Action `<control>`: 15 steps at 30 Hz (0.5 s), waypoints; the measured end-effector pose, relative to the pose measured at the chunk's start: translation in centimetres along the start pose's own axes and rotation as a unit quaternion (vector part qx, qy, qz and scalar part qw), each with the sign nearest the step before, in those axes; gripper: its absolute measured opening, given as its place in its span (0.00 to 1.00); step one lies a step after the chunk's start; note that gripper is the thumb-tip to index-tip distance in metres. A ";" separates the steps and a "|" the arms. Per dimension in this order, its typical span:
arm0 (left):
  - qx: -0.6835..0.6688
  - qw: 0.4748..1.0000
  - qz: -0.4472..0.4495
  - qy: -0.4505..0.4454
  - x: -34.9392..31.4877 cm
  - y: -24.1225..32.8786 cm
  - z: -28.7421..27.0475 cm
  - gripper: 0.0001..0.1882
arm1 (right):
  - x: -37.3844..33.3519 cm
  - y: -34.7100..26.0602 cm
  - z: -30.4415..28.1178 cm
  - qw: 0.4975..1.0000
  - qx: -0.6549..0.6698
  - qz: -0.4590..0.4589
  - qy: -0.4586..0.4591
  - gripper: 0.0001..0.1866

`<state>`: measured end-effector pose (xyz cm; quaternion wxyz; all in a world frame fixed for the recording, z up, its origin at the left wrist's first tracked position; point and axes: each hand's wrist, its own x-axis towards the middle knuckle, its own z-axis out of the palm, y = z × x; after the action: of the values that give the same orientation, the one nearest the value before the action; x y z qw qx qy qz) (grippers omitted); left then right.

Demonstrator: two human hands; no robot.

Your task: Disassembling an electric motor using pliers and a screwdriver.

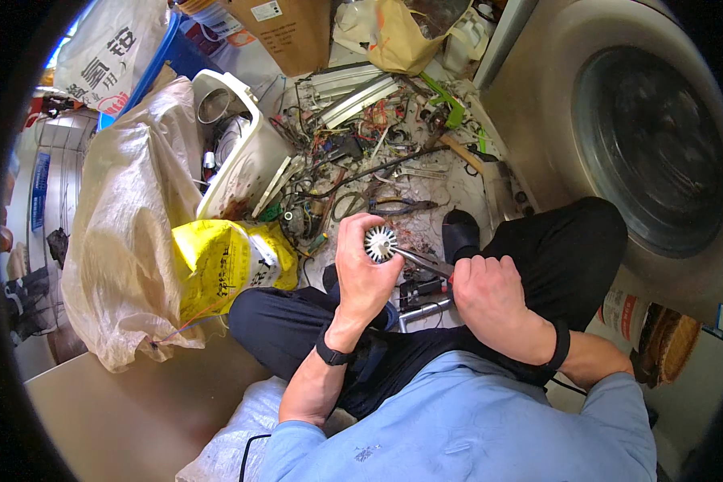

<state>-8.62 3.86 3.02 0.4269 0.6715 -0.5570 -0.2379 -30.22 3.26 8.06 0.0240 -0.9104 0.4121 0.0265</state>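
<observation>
My left hand [357,269] is wrapped around a small round white finned part [380,244], perhaps the heat sink of a bulb, whose slotted face points up. In my right hand [494,301] I grip the handles of a pair of pliers [423,259], red showing beside my fingers. The tips of the pliers' jaws meet the right edge of the finned part; whether they bite on it I cannot tell. Both hands are over my lap, between my bent knees. Below the pliers, partly hidden, lies a metal tool with a bar handle [426,312].
Scrap wires and metal parts litter the floor ahead, with another pair of pliers [406,206] and a hammer [462,153] among them. To the left stand a white bin [253,165], a yellow bag [209,265] and a pale sack [120,233]. A front-loading washing machine [554,104] borders the right.
</observation>
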 end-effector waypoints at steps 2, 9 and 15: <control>0.008 1.000 0.013 0.002 0.0 0.1 0.0 0.25 | 0.0 0.1 -0.2 1.000 -0.001 0.002 -0.005 0.05; 0.005 0.998 0.037 -0.042 0.0 0.5 -0.2 0.27 | -0.4 1.2 -0.9 0.999 0.026 -0.023 -0.042 0.06; -0.011 0.993 0.069 -0.096 -0.2 0.4 -0.6 0.29 | 0.1 3.2 -1.7 0.993 0.059 -0.075 -0.069 0.07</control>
<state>-8.38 4.21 3.60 0.3940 0.6010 -0.6376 -0.2776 -32.50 0.95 9.63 0.1081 -0.9318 0.3406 0.0631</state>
